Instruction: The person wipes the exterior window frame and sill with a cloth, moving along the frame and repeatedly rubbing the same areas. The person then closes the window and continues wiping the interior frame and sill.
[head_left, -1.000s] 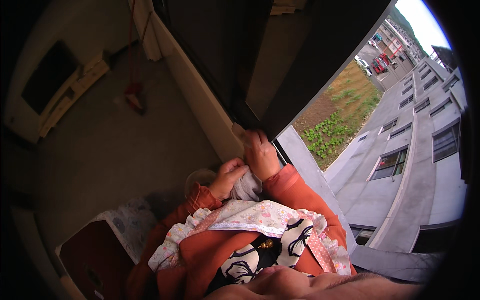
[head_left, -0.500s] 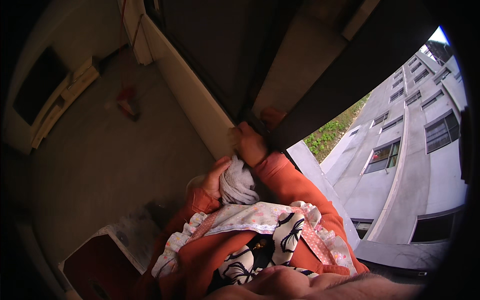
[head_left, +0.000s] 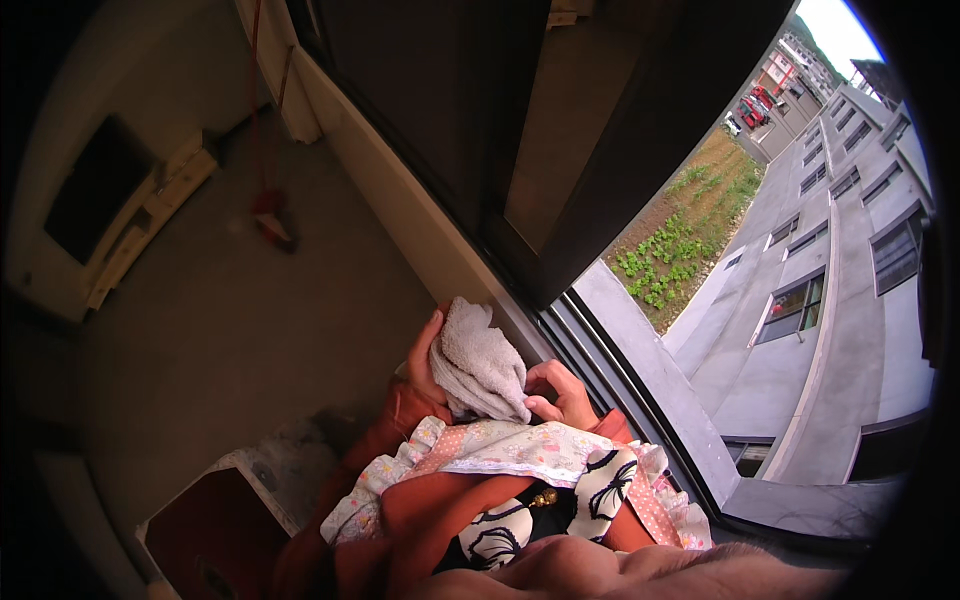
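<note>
A crumpled whitish cloth is held between both hands in front of my chest. My left hand grips its left side with the fingers wrapped around it. My right hand pinches its lower right corner. Both orange sleeves come up from the lower edge, and a floral frilled apron lies over my front. The hands are close beside the dark window frame and its sliding track.
An open window at right looks down on a grey ledge, a green plot and buildings. A concrete floor lies at left, with a red-handled tool, a pale wooden frame and a dark red box below.
Both hands have come down from the window frame toward my chest with the cloth. The cloth is now bunched up between them, and the view has tilted.
</note>
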